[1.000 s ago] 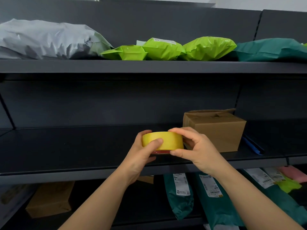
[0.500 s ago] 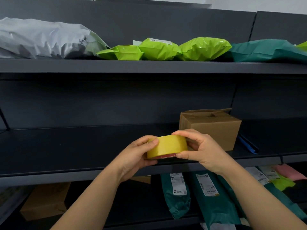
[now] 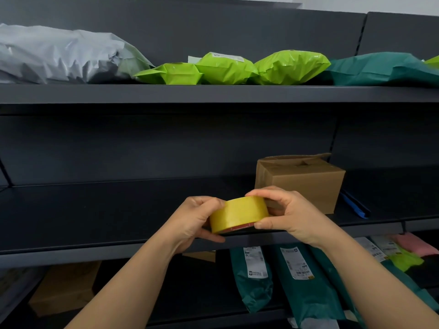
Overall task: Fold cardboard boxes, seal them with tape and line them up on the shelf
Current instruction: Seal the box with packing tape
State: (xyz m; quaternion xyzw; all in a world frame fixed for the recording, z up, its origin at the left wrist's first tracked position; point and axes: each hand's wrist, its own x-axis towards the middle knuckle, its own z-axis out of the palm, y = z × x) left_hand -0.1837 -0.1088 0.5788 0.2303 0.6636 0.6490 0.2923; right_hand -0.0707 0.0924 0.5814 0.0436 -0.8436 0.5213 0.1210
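Yellow tape roll [image 3: 238, 213] is in both my hands, tilted, just in front of the cardboard box's [image 3: 301, 184] lower left corner. My left hand [image 3: 194, 219] has its fingers curled round the roll's left side. My right hand [image 3: 292, 214] pinches the right side, thumb under, fingers on top. Box sits on the middle shelf [image 3: 95, 210], top flaps not flat. Below the box: dark green mailers [image 3: 251, 274] with white labels, print too small to read. Above the box: lime mailers [image 3: 225, 70].

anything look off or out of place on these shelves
The cardboard box on the middle shelf isn't closed properly: its back flap sticks up and the top looks untaped. Nothing else stands out.
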